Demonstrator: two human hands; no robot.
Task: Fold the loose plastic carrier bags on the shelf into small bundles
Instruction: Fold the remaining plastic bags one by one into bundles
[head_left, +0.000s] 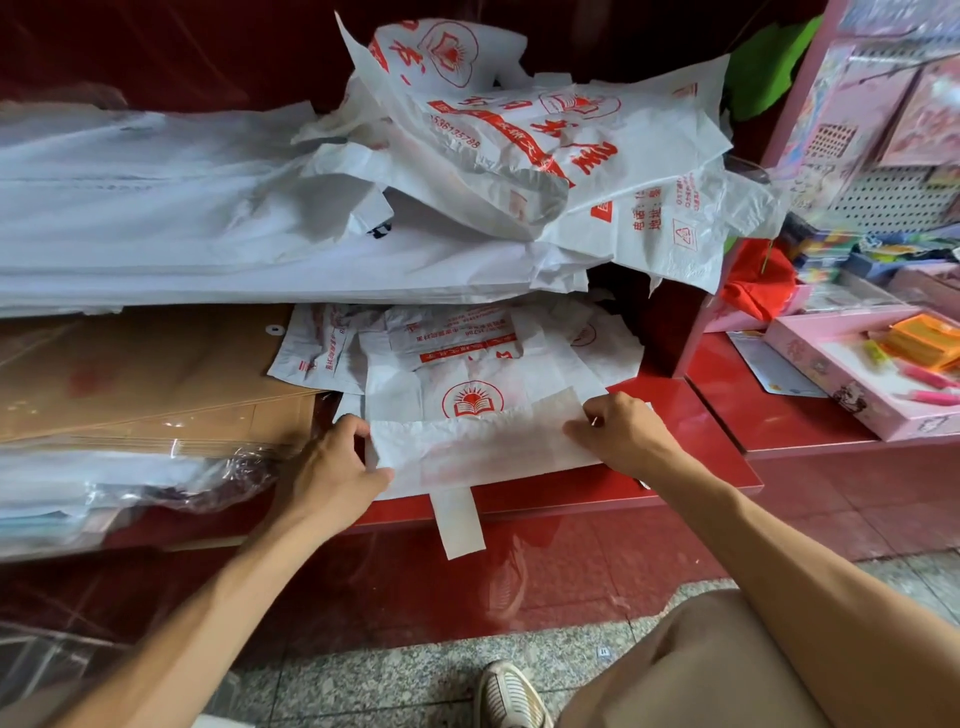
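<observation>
A white carrier bag with a red book logo (475, 441) lies flat on the red shelf (691, 415), its near edge folded up over itself. My left hand (332, 462) pinches the fold's left end between thumb and fingers. My right hand (621, 431) pinches the fold's right end. One handle strip (457, 522) hangs over the shelf's front edge. More loose printed bags (436, 338) lie behind it, and a crumpled heap of bags (545, 150) sits on the shelf above.
Brown envelopes (140, 374) and wrapped white stacks (104, 483) fill the shelf's left side. A long pile of flat white bags (156, 218) lies on the upper level. A pink tray of stationery (852, 374) stands at right. My shoe (511, 696) rests on the speckled floor.
</observation>
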